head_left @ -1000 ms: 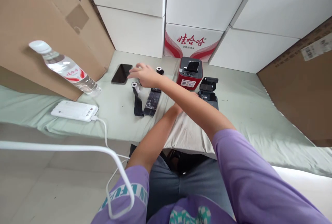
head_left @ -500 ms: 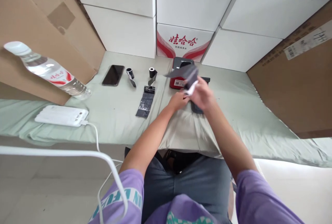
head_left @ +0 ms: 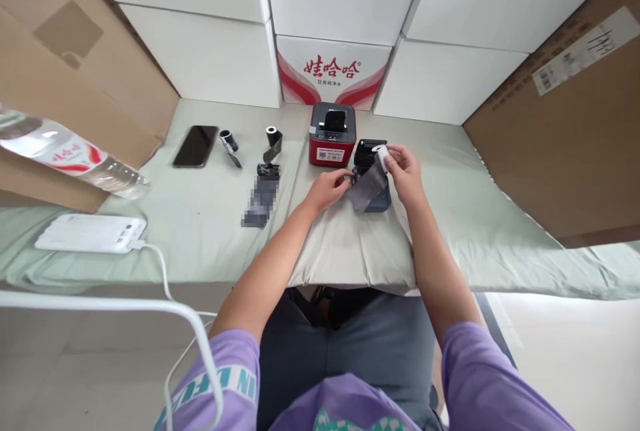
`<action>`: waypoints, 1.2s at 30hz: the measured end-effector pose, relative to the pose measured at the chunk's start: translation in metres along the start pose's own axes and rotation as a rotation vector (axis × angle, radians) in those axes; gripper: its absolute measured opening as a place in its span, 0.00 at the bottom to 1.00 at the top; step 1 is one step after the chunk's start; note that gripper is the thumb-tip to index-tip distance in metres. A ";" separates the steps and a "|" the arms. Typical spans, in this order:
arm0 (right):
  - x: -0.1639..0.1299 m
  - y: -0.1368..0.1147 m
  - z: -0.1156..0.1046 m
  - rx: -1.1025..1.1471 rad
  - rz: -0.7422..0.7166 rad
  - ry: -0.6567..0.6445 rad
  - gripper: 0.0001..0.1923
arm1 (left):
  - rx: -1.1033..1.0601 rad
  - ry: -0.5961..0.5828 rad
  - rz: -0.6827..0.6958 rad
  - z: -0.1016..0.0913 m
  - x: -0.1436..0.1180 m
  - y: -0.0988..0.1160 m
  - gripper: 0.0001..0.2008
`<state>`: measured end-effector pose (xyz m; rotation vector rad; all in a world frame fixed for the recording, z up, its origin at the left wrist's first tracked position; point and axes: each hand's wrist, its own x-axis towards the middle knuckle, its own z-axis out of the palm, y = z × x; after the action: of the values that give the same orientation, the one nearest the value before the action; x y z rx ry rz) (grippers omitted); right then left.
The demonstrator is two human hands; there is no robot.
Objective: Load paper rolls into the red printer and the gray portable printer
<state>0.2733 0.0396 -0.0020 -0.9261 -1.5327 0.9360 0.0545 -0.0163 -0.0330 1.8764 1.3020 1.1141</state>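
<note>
My right hand [head_left: 406,174] grips a roll of thermal paper [head_left: 383,159] with a white end, thumb and fingers around it. A dark grey strip [head_left: 367,188] hangs from the roll, down and to the left. Behind the strip is a small dark printer [head_left: 381,201] with its black lid [head_left: 369,150] raised; the strip hides much of its inside. My left hand [head_left: 330,190] is at the printer's left edge, thumb and index finger apart. Whether its fingertips touch the printer or the strip, I cannot tell.
A red and black printer [head_left: 333,141] stands behind. To the left lie several dark paper rolls [head_left: 273,141], a phone [head_left: 196,146], a power bank [head_left: 93,232] with a cable, and a tilted water bottle [head_left: 75,154]. Cardboard boxes [head_left: 565,144] flank the cloth-covered surface [head_left: 460,218].
My right hand has brought the roll down and to the right, and its strip now droops over the dark printer. My left hand has separated from the roll. The camera view has shifted.
</note>
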 end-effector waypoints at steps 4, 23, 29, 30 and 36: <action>-0.008 -0.003 -0.002 -0.337 -0.163 -0.140 0.13 | 0.037 -0.029 0.020 0.001 -0.002 0.004 0.20; -0.011 -0.004 0.006 -0.638 -0.094 -0.346 0.17 | 0.115 -0.071 -0.003 0.001 -0.004 0.010 0.22; -0.014 -0.009 0.006 -0.768 -0.077 -0.360 0.17 | 0.112 -0.077 -0.004 0.001 -0.004 0.009 0.22; -0.014 -0.010 0.006 -0.780 -0.075 -0.356 0.17 | 0.113 -0.079 -0.004 0.001 -0.004 0.009 0.22; -0.006 0.003 0.002 -0.588 -0.102 0.021 0.18 | 0.115 -0.078 -0.002 0.001 -0.005 0.010 0.22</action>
<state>0.2727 0.0347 -0.0074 -1.2441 -1.8572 0.3959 0.0587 -0.0241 -0.0270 1.9808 1.3496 0.9733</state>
